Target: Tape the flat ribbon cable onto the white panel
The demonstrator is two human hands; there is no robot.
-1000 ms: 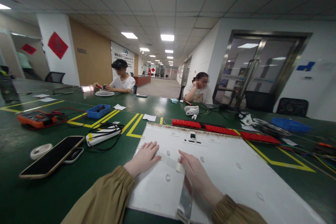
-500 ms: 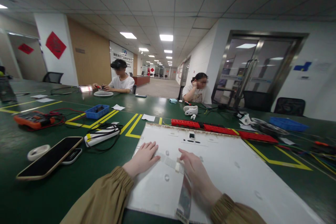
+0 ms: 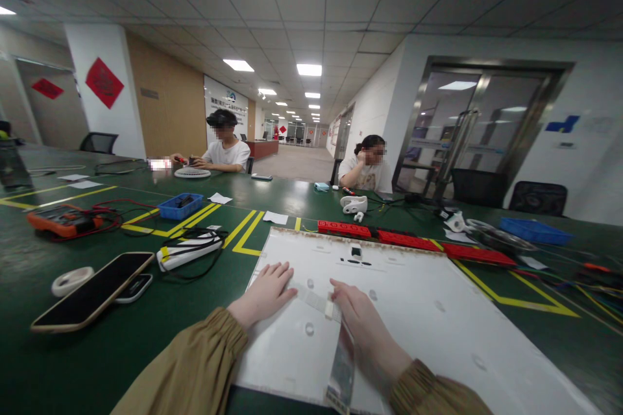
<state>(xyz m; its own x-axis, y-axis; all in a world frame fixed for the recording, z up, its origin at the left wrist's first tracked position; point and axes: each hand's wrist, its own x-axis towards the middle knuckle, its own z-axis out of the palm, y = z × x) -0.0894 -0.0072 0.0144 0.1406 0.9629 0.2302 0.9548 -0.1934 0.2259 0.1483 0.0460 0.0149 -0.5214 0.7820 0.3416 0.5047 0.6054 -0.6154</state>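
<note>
A large white panel point(image 3: 413, 311) lies flat on the green table in front of me. My left hand point(image 3: 265, 292) rests flat on its near left part, fingers stretched out beside a strip of clear tape point(image 3: 314, 300). My right hand point(image 3: 360, 321) lies on the panel with its fingers pressed on the tape's right end, where a small white piece point(image 3: 329, 310) sits. A shiny silver strip point(image 3: 343, 369) runs from under the right hand to the panel's near edge.
A phone point(image 3: 92, 290), a tape roll point(image 3: 73, 280), a white power strip with black cable point(image 3: 189, 248), an orange multimeter point(image 3: 63, 219) and a blue tray point(image 3: 182, 205) lie left. Red strips point(image 3: 413, 241) lie beyond the panel. Two people sit across the table.
Both hands keep their places on the panel and the tape. Only the camera has shifted slightly.
</note>
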